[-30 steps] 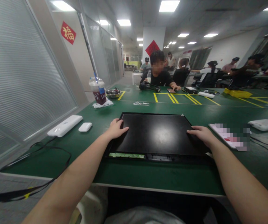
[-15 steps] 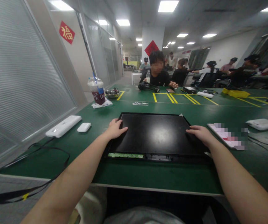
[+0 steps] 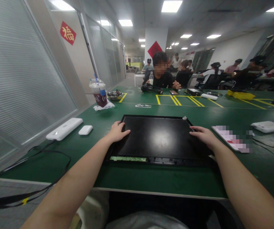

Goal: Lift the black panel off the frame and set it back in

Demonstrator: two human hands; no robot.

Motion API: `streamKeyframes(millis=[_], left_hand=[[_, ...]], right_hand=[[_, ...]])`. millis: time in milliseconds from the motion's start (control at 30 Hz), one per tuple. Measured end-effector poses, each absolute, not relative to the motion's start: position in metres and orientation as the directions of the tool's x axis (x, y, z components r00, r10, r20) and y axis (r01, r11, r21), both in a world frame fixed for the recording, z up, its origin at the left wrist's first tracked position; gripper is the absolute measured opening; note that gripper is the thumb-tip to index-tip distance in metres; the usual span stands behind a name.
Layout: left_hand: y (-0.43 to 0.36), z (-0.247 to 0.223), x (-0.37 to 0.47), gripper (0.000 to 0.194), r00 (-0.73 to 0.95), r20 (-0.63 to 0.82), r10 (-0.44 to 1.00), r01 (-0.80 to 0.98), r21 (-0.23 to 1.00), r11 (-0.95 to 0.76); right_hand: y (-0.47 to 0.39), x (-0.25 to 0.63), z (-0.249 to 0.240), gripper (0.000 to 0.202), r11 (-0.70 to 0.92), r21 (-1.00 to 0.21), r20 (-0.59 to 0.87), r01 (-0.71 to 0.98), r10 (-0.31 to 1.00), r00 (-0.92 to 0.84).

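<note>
A black display panel (image 3: 151, 136) lies flat on the green table in front of me. Along its near edge a strip of green circuit board (image 3: 127, 159) shows at the left, with black frame beside it. My left hand (image 3: 118, 131) grips the panel's left edge, thumb reaching onto the dark screen. On the opposite edge my right hand (image 3: 202, 135) holds the frame, thumb and forefinger towards the screen; its other fingers are hidden. A small pale tab (image 3: 184, 118) sticks up at the far right corner.
Left on the table (image 3: 156, 181) are a white power bank (image 3: 65, 128), a white earbud case (image 3: 85, 129) and a lidded drink cup (image 3: 99, 93). A phone (image 3: 231, 138) and white box (image 3: 268, 126) lie right. Opposite sits a person (image 3: 160, 76); cables trail at both sides.
The pale tab at the panel's far right corner looks slightly larger and shifted a little left. My hands and the panel have barely moved.
</note>
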State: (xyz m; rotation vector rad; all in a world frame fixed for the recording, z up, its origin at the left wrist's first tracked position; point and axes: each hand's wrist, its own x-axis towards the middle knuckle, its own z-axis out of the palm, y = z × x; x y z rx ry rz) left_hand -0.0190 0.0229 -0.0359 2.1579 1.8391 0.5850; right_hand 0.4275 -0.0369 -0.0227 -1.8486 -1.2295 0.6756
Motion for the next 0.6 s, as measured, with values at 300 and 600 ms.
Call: streamKeyframes(millis=[300, 600], left_hand=[[0.021, -0.031, -0.018, 0.070, 0.127, 0.129, 0.983, 0.908, 0.384, -0.168], [0.020, -0.021, -0.024, 0.062, 0.089, 0.135, 0.987, 0.968, 0.223, -0.118]], right_hand=[[-0.033, 0.434, -0.028, 0.038, -0.189, -0.815, 0.041, 0.548, 0.924, 0.380], [-0.030, 0.442, -0.028, 0.031, -0.227, -0.693, 0.055, 0.685, 0.930, 0.364]])
